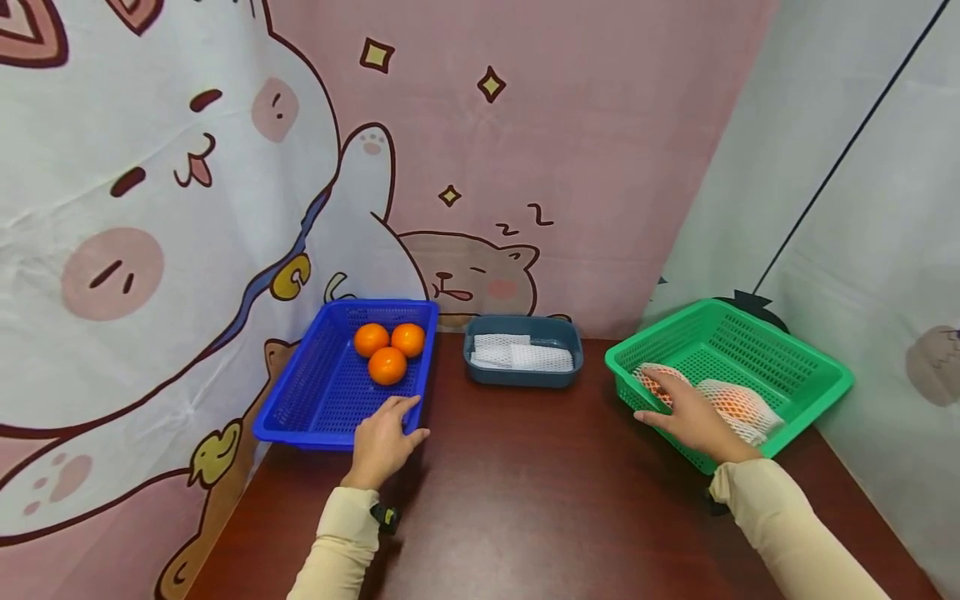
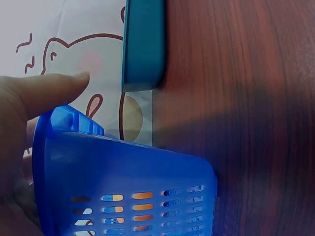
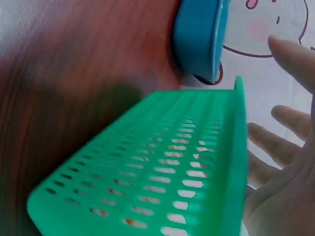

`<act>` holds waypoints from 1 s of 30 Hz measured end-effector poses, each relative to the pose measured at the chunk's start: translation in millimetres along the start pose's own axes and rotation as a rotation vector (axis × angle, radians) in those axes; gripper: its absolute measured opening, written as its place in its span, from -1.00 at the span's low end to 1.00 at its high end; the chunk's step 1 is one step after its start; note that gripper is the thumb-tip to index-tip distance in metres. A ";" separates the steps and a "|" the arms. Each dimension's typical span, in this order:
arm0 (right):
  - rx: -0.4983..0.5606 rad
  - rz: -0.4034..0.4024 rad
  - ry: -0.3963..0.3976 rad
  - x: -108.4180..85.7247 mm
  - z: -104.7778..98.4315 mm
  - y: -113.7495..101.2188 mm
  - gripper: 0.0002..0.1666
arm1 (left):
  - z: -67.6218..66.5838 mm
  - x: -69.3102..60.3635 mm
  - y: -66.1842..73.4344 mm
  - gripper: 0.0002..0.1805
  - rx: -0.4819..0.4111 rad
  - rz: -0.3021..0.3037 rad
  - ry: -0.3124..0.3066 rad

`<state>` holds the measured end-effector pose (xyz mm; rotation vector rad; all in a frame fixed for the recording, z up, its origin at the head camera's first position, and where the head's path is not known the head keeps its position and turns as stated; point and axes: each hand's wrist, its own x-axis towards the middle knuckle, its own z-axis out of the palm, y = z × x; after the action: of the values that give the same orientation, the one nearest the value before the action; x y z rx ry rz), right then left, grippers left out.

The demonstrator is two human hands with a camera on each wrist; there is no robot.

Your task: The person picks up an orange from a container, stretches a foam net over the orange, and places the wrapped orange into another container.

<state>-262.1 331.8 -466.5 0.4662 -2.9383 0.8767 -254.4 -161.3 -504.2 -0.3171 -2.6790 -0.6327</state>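
Note:
My left hand (image 1: 382, 442) hovers at the near right corner of the blue basket (image 1: 315, 436), thumb and fingers spread and holding nothing. Three oranges (image 1: 387, 366) lie in that basket. Over the near left rim of the green basket (image 1: 813, 400) my right hand (image 1: 693, 417) is spread, its fingers above net-wrapped oranges (image 1: 738, 404); contact with them cannot be told. In the left wrist view the thumb stands above the blue basket's rim (image 2: 42, 162). The right wrist view has the fingers (image 3: 275, 142) beyond the green basket's wall (image 3: 162, 162).
A dark teal tray (image 1: 523, 377) with folded white foam nets (image 1: 517, 354) stands at the back of the brown table (image 1: 525, 500), between the two baskets. A curtain (image 1: 570, 150) with cartoon animals hangs behind and at both sides.

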 end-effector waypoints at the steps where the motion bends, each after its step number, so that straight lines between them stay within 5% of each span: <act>1: 0.005 0.000 -0.006 0.6 2.6 0.6 -0.01 | -0.2 -0.2 0.2 -0.39 0.000 0.000 0.000; 11: -0.035 0.008 0.009 5.8 15.2 6.9 -0.04 | -0.2 0.4 0.1 -0.38 0.007 0.000 -0.009; 25: -0.075 0.003 0.055 6.7 15.8 6.3 -0.38 | -1.2 2.0 0.2 -0.33 -0.031 -0.018 -0.031; 30: -0.072 -0.002 0.066 8.3 16.6 8.0 -0.40 | -7.4 5.5 -1.6 -0.27 -0.073 -0.014 -0.107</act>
<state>-271.6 326.9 -483.7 0.4275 -2.8976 0.7681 -257.6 -165.4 -496.5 -0.3617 -2.7662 -0.7389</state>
